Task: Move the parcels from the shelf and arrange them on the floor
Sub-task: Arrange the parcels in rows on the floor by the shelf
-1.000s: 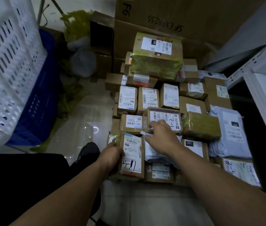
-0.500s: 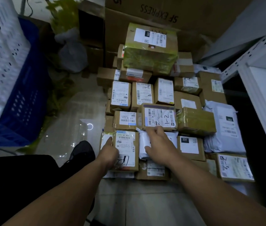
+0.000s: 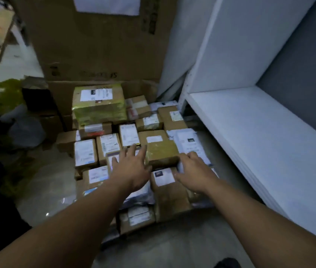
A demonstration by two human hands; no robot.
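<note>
Found parcels (image 3: 99, 105) packed on the floor (image 3: 48, 190) under both hands, none seen on the shelf (image 3: 259, 136) right of the right hand (image 3: 193, 171); judged moving mostly done, squaring-up left. Had left hand (image 3: 132, 171) spread flat on a labelled box (image 3: 112, 154), right hand bent over a white mailer (image 3: 188, 140), grip unclear, taped box (image 3: 162, 151) between them. Noted shelf edge close right, big carton (image 3: 95, 45) walling ahead, free floor only left of the left hand.
</note>
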